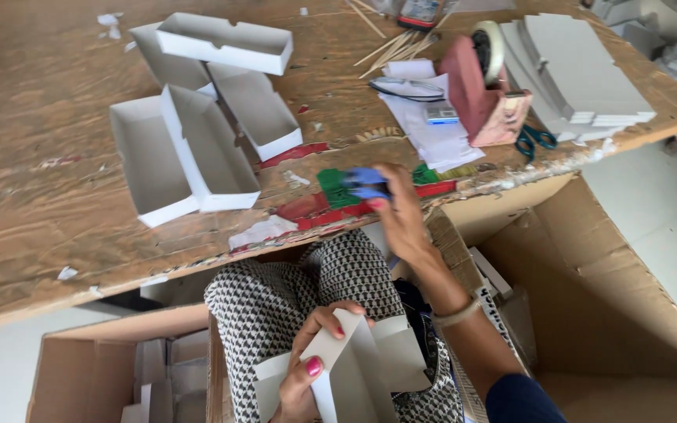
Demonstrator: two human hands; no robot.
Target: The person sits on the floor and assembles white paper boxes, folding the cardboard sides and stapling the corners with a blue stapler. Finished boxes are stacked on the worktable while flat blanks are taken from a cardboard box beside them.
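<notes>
My right hand (401, 215) is at the near edge of the wooden table (41, 94), its fingers closed on a small blue object (366, 182) that looks like a stapler, beside a green piece (332, 186). Down on my lap, my left hand (307, 368) holds a partly folded white cardboard box (354, 368), thumb on its upright flap. My patterned black-and-white clothing (291, 298) lies under it.
Several open white box trays (197, 141) lie on the table's left half. A pink tape dispenser (483, 90), white papers (432, 133), teal scissors (538, 139), wooden sticks (397, 47) and a stack of flat grey cardboard (573, 70) sit at right. Brown cartons stand at floor level: one at right (628, 313), one at left (95, 368).
</notes>
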